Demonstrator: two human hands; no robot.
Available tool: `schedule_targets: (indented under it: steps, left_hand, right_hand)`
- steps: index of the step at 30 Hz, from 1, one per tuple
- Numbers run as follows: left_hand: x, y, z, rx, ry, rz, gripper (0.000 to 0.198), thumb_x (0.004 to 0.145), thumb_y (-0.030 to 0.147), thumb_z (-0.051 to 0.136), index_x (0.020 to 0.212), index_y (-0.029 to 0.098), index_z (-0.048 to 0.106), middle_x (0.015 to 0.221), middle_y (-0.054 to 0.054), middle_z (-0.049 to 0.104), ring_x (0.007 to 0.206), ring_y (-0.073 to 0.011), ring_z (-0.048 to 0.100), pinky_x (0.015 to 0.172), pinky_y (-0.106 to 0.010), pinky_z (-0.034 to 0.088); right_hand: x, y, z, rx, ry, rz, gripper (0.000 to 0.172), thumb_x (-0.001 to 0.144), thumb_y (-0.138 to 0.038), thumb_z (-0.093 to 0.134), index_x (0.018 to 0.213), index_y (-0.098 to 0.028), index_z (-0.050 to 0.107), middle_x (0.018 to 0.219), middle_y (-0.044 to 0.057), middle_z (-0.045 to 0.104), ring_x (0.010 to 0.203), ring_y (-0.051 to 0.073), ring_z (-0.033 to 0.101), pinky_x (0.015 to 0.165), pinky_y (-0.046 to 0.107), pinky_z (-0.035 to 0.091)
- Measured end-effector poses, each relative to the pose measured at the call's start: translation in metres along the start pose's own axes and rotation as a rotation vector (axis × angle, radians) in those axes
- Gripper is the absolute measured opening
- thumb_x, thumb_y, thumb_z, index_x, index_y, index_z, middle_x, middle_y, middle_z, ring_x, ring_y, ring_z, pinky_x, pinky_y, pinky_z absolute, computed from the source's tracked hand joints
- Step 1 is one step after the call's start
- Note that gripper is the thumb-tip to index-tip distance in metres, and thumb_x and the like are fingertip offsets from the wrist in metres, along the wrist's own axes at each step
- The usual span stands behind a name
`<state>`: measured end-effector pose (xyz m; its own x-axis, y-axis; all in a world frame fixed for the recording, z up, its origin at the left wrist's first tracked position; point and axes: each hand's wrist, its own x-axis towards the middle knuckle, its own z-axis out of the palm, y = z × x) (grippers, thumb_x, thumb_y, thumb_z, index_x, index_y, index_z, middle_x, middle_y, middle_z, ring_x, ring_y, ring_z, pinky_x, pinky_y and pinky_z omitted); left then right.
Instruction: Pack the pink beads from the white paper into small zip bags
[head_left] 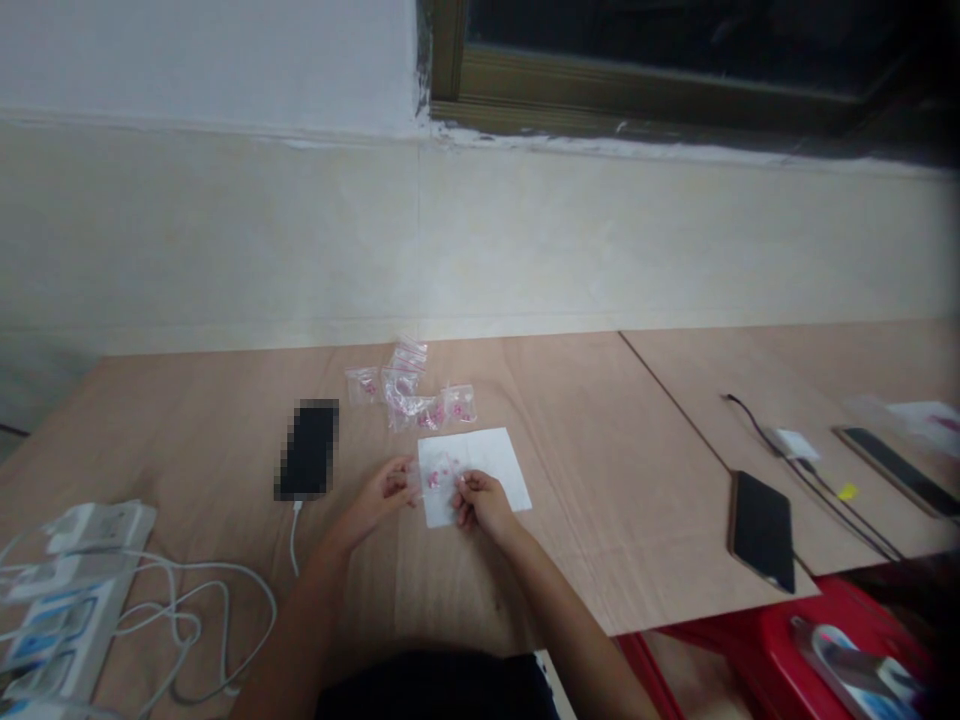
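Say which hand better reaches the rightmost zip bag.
Right, probably: the right hand sits over the white paper sheet, almost below that zip bag; the left hand is farther, at the sheet's left edge.

A white wall (pixel 202 60) with a cream lower band (pixel 225 240) rises behind a light wooden table (pixel 600 400). A dark window (pixel 645 40) in a brown frame sits far right, above a red stool (pixel 780 640) at near right.

The left hand (pixel 384 493) pinches a small clear bag (pixel 412 478) over a white paper (pixel 491 470) with pink bits (pixel 435 478) on it. The right hand (pixel 481 503) is on the paper. More bags (pixel 405 390) lie on the wooden worktop (pixel 600 500) near a black phone (pixel 307 450).
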<state>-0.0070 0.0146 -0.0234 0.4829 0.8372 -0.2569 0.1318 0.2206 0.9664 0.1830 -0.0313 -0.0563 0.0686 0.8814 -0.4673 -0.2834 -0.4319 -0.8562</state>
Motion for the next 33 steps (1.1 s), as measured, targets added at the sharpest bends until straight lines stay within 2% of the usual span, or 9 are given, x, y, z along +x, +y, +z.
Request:
schedule_targets:
  steps: [4,13,25,33]
  left_hand:
    - [0.004,0.004,0.000,0.031,0.052,-0.002,0.042,0.075,0.033,0.061,0.110,0.015,0.050,0.072,0.001,0.059,0.065,-0.0136,0.059,0.069,-0.030,0.046]
    - [0.010,0.010,0.010,0.074,0.078,0.022,0.036,0.074,0.030,0.055,0.106,0.015,0.051,0.065,0.004,0.055,0.061,-0.0129,0.057,0.062,-0.027,0.044]
    - [0.025,0.023,0.011,0.105,0.075,0.048,0.037,0.073,0.030,0.057,0.106,0.014,0.055,0.070,0.002,0.057,0.061,-0.0122,0.055,0.062,-0.027,0.044]
    - [0.014,0.028,0.011,0.086,0.127,0.032,0.041,0.073,0.030,0.057,0.110,0.013,0.054,0.074,0.001,0.056,0.062,-0.0117,0.055,0.062,-0.026,0.045]
  right_hand:
    - [0.002,0.000,0.000,0.010,-0.009,0.021,0.033,0.059,-0.044,0.067,0.062,-0.019,0.045,0.041,-0.006,0.053,0.025,0.008,0.044,0.025,0.018,0.029]
    - [0.003,-0.001,-0.002,0.042,-0.023,0.051,0.029,0.059,-0.040,0.065,0.057,-0.019,0.044,0.038,-0.006,0.051,0.026,0.009,0.044,0.026,0.019,0.030]
    - [0.007,0.000,-0.007,0.095,-0.060,0.084,0.027,0.061,-0.036,0.065,0.056,-0.019,0.046,0.041,-0.003,0.053,0.028,0.009,0.044,0.028,0.020,0.029]
    - [0.005,0.001,-0.011,0.154,-0.123,0.103,0.021,0.064,-0.032,0.063,0.060,-0.017,0.049,0.047,-0.003,0.053,0.033,0.008,0.043,0.032,0.020,0.029]
